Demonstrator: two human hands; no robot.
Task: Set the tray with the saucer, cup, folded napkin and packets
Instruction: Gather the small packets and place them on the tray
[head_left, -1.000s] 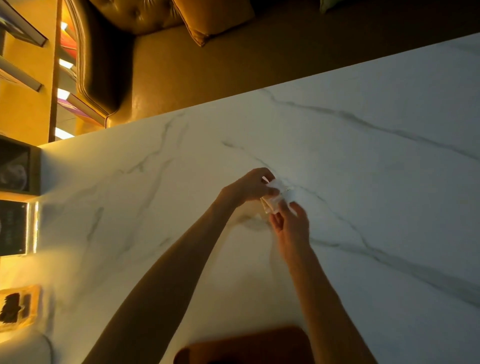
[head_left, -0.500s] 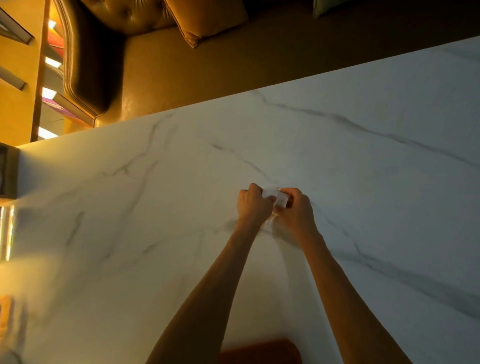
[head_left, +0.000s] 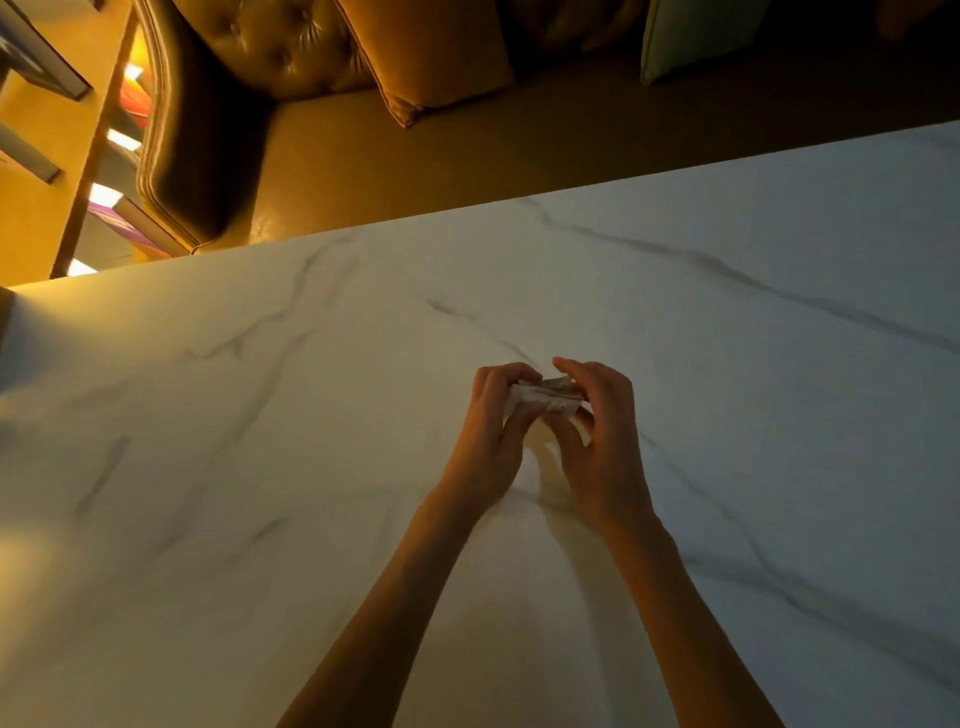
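The napkin (head_left: 545, 399), a small white wad, sits pinched between both hands over the middle of the marble table (head_left: 260, 467). The left hand (head_left: 493, 441) grips its left end, the right hand (head_left: 597, 441) its right end.

Home lounge, tufted leather sofa (head_left: 249, 78), cushions (head_left: 431, 47), marble table (head_left: 727, 364), warm light

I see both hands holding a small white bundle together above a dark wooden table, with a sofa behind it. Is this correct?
Not quite: the table is white marble with grey veins, not dark wood, as the head view shows. The rest holds: the left hand and right hand hold a small white bundle together, with the sofa behind.
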